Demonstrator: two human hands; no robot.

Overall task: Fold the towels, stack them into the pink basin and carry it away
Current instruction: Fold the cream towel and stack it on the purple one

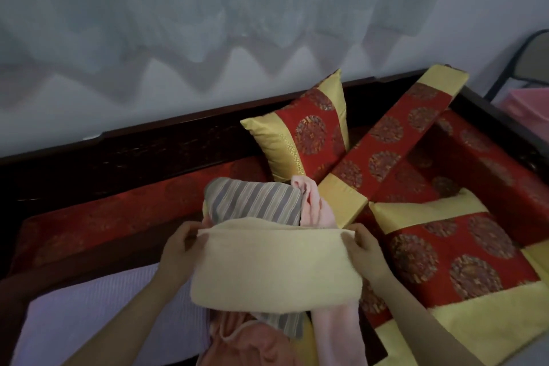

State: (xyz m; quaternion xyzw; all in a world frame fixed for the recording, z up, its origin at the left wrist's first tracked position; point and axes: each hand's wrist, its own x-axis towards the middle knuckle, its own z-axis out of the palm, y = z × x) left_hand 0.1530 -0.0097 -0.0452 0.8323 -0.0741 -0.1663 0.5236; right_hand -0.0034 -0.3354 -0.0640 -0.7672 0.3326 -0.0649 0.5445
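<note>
A cream-yellow towel (276, 267) hangs folded double in front of me. My left hand (178, 249) pinches its top left corner and my right hand (364, 249) pinches its top right corner. Behind it lies a heap with a grey striped towel (255, 202) and a light pink towel (315, 202). Below the held towel an orange-pink towel (237, 342) and a strip of pale pink towel (332, 336) show. A pink object (528, 111) at the far right edge may be the basin; I cannot tell.
The towels lie on a dark wooden couch (178, 142) with a red patterned seat. Red and gold cushions (309, 131) lean at the back and right. A lilac cloth (98, 312) lies at the lower left. White curtains (208, 24) hang behind.
</note>
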